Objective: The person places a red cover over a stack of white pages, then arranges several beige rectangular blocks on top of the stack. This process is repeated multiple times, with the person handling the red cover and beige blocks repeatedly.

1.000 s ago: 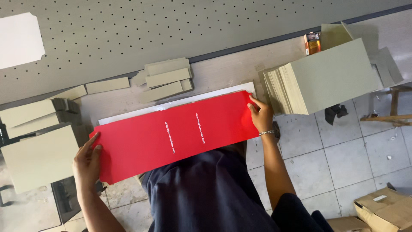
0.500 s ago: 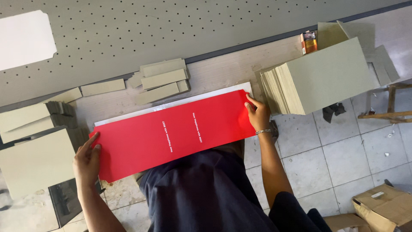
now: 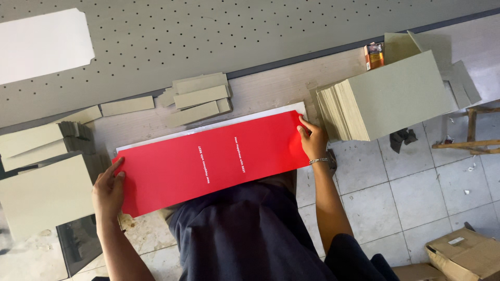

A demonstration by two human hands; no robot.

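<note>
Head view. A long red sheet (image 3: 208, 164) lies flat on the table (image 3: 271, 88), tilted so its right end sits higher in frame; two short lines of white print run across its middle. It rests on a white sheet (image 3: 208, 127), whose edge shows along the red sheet's 12 o'clock side.

Left hand (image 3: 108, 190): at the red sheet's 9 o'clock end, fingers spread and laid flat on its corner, pressing rather than gripping. Right hand (image 3: 312, 140): at the 3 o'clock end, fingers loosely curled, tips on the sheet's upper corner; a bracelet (image 3: 319, 161) on the wrist. Whether it pinches the edge, cannot tell.

At 2 o'clock from the red sheet, a thick stack of grey boards (image 3: 390, 96), just beside the right hand. At 12 o'clock, loose grey strips (image 3: 200, 96). At 9 o'clock, more grey board stacks (image 3: 44, 192), near the left hand. Cardboard box (image 3: 463, 255) on the tiled floor at 4 o'clock.
</note>
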